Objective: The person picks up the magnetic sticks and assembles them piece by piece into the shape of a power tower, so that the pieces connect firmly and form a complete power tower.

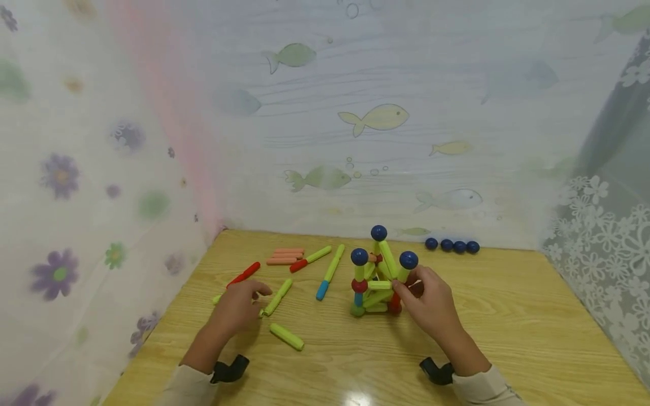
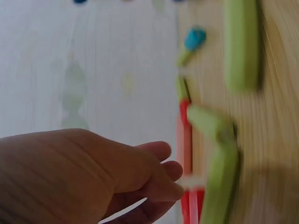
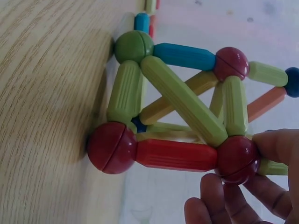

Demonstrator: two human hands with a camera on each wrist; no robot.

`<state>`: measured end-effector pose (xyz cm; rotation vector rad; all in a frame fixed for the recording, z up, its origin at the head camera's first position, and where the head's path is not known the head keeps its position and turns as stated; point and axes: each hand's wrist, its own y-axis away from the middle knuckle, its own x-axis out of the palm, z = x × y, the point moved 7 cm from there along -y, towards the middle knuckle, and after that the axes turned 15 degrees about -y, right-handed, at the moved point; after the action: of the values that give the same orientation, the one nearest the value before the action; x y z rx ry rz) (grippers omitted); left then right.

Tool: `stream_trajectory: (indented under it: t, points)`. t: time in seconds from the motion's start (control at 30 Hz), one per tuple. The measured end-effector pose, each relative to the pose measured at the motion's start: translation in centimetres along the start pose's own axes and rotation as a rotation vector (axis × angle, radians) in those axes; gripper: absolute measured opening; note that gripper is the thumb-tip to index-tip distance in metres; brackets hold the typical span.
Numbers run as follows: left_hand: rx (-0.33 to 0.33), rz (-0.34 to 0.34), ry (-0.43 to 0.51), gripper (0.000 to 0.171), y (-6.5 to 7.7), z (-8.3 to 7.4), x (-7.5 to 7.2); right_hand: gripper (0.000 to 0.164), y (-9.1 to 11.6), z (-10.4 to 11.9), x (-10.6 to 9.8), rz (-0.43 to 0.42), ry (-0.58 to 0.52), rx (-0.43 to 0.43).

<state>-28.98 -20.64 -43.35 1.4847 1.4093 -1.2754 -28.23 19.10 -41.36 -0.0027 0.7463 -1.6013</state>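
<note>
A frame of magnetic building sticks and balls [image 1: 378,285] stands upright on the table, topped by three dark blue balls [image 1: 359,256]. My right hand [image 1: 431,301] is at its right side. In the right wrist view, thumb and fingers pinch a dark red ball [image 3: 238,158] at an upper joint, where a red stick [image 3: 176,155] and yellow-green sticks [image 3: 184,100] meet. My left hand [image 1: 236,307] hovers over loose sticks at the left, fingers loosely bent, with nothing visible in them. Nearest to it are a jointed pair of yellow-green sticks [image 2: 219,172] and a red stick [image 1: 244,274].
A single yellow-green stick [image 1: 286,336] lies in front. Behind are orange sticks [image 1: 285,256], a red and yellow-green pair [image 1: 311,259] and a blue and yellow-green pair [image 1: 330,272]. Several dark blue balls [image 1: 447,245] line the back edge. Printed curtains enclose the table.
</note>
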Motion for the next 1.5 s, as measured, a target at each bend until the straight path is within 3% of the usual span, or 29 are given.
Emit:
stream_trajectory:
  t: [0.07, 0.17, 0.3, 0.37, 0.5, 0.63, 0.7, 0.77, 0.93, 1.07, 1.2, 1.5]
  points:
    - [-0.021, 0.037, -0.026, 0.039, 0.3, 2.2, -0.1, 0.025, 0.0, 0.1, -0.1, 0.001, -0.007, -0.001]
    - [0.001, 0.078, -0.081, 0.045, 0.3, 3.7, 0.2, 0.026, 0.0, 0.0, -0.3, 0.004, -0.009, 0.006]
    - [0.082, 0.070, -0.179, 0.035, 0.0, 3.9, 0.7, 0.026, 0.0, -0.1, -0.4, 0.003, -0.010, 0.015]
    - [0.083, 0.076, -0.189, 0.030, 0.0, 3.9, 0.9, 0.026, 0.0, -0.1, -0.3, 0.003, -0.015, 0.015]
    - [0.104, 0.119, -0.054, 0.024, 0.0, 3.3, 1.3, 0.026, -0.1, 0.0, -0.2, 0.009, -0.024, 0.014]
    - [0.203, 0.123, 0.118, 0.020, -0.1, 0.2, 1.2, 0.026, -0.2, 0.0, -0.1, 0.009, -0.019, 0.016]
    - [0.258, 0.070, 0.151, 0.021, 0.0, -2.3, 0.7, 0.026, -0.2, -0.1, -0.1, 0.009, -0.020, 0.016]
    - [0.323, -0.031, 0.159, 0.023, 0.0, -5.2, 0.0, 0.026, -0.2, -0.1, -0.1, 0.010, -0.021, 0.015]
    - [0.513, -0.384, 0.156, 0.026, 0.5, -13.3, -1.7, 0.026, -0.2, -0.2, -0.1, 0.006, -0.024, 0.011]
    - [0.584, -0.607, 0.119, 0.027, 0.6, -17.8, -2.2, 0.026, -0.2, -0.3, 0.0, 0.002, -0.036, 0.006]
    - [0.590, -0.715, 0.101, 0.027, 0.4, -19.9, -2.0, 0.026, -0.2, -0.3, 0.3, 0.010, -0.043, 0.012]
    - [0.594, -0.857, -0.007, 0.026, 0.1, -22.1, -1.3, 0.025, -0.1, -0.3, -0.1, 0.007, -0.030, 0.012]
